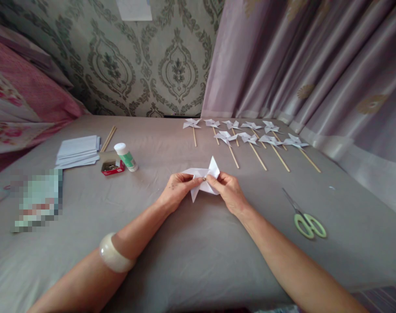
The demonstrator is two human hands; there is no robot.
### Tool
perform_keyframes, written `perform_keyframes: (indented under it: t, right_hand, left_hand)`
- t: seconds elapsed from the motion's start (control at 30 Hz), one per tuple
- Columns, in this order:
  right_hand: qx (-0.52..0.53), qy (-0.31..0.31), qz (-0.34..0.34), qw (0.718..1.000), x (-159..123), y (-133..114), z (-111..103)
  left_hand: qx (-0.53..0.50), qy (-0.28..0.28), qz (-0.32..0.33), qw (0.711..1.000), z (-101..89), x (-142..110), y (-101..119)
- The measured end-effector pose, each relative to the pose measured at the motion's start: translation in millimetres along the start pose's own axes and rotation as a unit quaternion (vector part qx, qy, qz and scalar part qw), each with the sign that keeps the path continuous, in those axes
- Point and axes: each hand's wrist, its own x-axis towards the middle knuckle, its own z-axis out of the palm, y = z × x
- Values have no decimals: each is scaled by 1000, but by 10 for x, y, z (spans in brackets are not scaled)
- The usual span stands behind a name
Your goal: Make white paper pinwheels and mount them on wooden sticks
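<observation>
A white paper pinwheel [205, 186] is held up in front of me, its folded points sticking out above and below. My left hand [181, 188] is closed on its left side, with the thumb near the centre. From the other side my right hand [229, 189] grips it, thumb also reaching the middle. Between the two thumb tips shows a small metallic pin head [204, 178] at the pinwheel's centre. Fingers behind the paper are hidden. No stick is visible on this pinwheel.
Several pinwheels on sticks [249, 139] lie at the back right. Scissors [306, 219] with green handles rest at right. At left are a paper stack [78, 150], wooden sticks [108, 138], a red box of small metal pieces [112, 168], a glue stick [126, 157] and a blurred packet [39, 198].
</observation>
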Motion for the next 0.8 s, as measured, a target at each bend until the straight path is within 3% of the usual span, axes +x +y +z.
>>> perform_keyframes:
  t: [0.13,0.37,0.5,0.8]
  right_hand:
    - [33,0,10,999,-23,-95,0]
    - [36,-31,6,999,-58,-147,-17]
    - [44,-51,4,998,-75,-192,-13]
    - [55,-12,-37,998,-68,-241,-26]
  left_hand:
    - [-35,-25,-7,999,-2,-3,7]
    - [-57,0,11,998,9,-13,3]
    - [-98,-24,0,995,27,-29,13]
    - [-89,-21,24,995,46,-43,49]
